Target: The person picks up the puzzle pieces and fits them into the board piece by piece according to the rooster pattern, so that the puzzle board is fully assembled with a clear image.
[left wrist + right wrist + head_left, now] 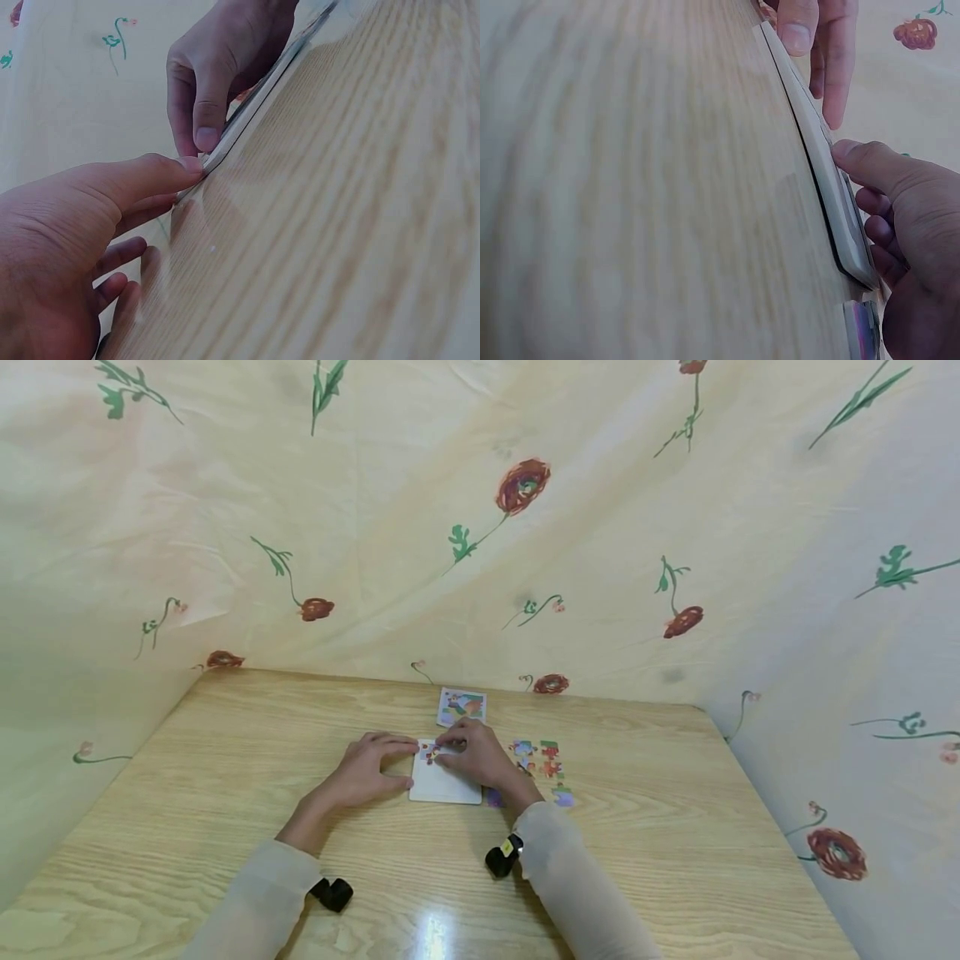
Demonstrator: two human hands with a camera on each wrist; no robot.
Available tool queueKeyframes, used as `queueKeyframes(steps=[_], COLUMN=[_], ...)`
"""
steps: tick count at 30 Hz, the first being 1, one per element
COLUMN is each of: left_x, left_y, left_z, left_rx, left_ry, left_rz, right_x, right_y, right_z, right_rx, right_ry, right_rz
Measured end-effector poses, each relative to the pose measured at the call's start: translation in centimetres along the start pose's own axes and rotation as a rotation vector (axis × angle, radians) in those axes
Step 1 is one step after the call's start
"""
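A white puzzle tray (450, 789) lies flat on the table, with a few small coloured jigsaw pieces (428, 753) in its far left corner. My left hand (367, 772) stretches along the tray's left edge, forefinger at the far corner and thumb at the near one. Over the tray, my right hand (480, 756) has thumb and forefinger bent down onto a jigsaw piece beside that corner, mostly hidden by the fingers. In the right wrist view, the right thumb (866, 159) rests at the tray's upper edge.
Several loose jigsaw pieces (551, 768) lie right of the tray, some partly behind the right wrist. Behind the tray is a colourful picture card (462, 705). Flowered cloth (375, 568) hangs around the wooden table (660, 827).
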State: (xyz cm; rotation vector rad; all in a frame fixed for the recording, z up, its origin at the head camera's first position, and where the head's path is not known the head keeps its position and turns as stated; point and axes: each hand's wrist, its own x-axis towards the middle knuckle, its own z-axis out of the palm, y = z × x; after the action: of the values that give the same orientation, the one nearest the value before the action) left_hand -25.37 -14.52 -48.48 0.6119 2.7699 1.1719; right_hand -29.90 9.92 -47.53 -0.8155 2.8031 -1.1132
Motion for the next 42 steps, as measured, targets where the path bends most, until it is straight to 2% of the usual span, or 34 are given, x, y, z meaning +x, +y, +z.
queueKeyframes(steps=[10, 19, 28, 35, 39, 42], left_x=[0.1, 0.0, -0.3, -0.5, -0.5, -0.5], left_y=[-0.1, 0.2, 0.4, 0.5, 0.4, 0.2], left_z=[0.1, 0.3, 0.0, -0.1, 0.0, 0.1], left_rx=[0.005, -0.032, -0.047, -0.053, -0.057, -0.061], left_ry=[0.005, -0.008, -0.004, -0.003, -0.001, 0.002], left_rz=[0.004, -0.016, -0.025, -0.024, -0.011, 0.004], right_x=[0.2, -0.6, -2.7, -4.6, -5.9, -6.8], right_y=[-0.2, 0.6, 2.3, 4.8, 6.2, 7.0], right_z=[0.1, -0.9, -4.3, -7.5, -9.1, -10.0], right_rx=[0.014, 0.065, 0.103, 0.036, 0.029, 0.036], right_ry=[-0.005, -0.014, -0.002, 0.053, 0.079, 0.069], right_rz=[-0.021, 0.042, 0.082, 0.092, 0.140, 0.177])
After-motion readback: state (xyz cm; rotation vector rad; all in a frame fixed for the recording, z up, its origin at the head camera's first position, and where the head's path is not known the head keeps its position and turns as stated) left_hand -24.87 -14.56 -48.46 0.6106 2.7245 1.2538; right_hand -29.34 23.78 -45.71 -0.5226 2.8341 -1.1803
